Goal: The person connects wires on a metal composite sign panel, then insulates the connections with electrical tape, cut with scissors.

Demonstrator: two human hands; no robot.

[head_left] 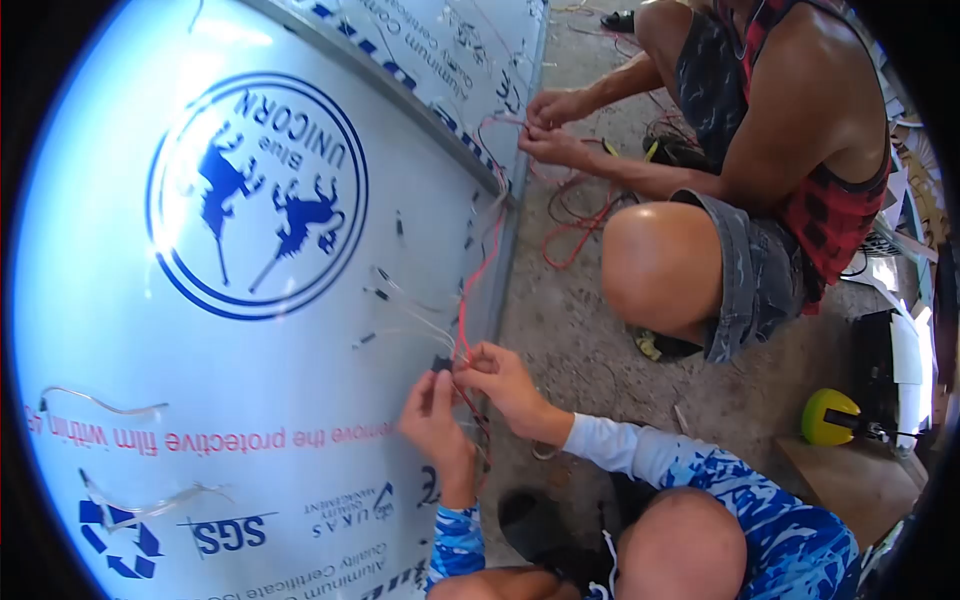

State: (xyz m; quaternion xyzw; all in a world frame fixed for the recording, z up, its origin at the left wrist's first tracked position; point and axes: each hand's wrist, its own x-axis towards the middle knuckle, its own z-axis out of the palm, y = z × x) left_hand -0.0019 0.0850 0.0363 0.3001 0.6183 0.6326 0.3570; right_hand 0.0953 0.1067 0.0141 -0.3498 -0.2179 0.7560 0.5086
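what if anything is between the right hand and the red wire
Nothing visible stands between them: the right hand pinches the red wire, beside the black piece in the left hand.

Left hand pinching small black piece, right hand pinching red wire beside printed panel

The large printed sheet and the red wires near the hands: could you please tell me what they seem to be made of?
The printed sheet looks like aluminum under glossy plastic film: its lettering reads "Aluminum" and "protective film", and it glares. The red wires look plastic-insulated, judging by their smooth, even color; the core is hidden.
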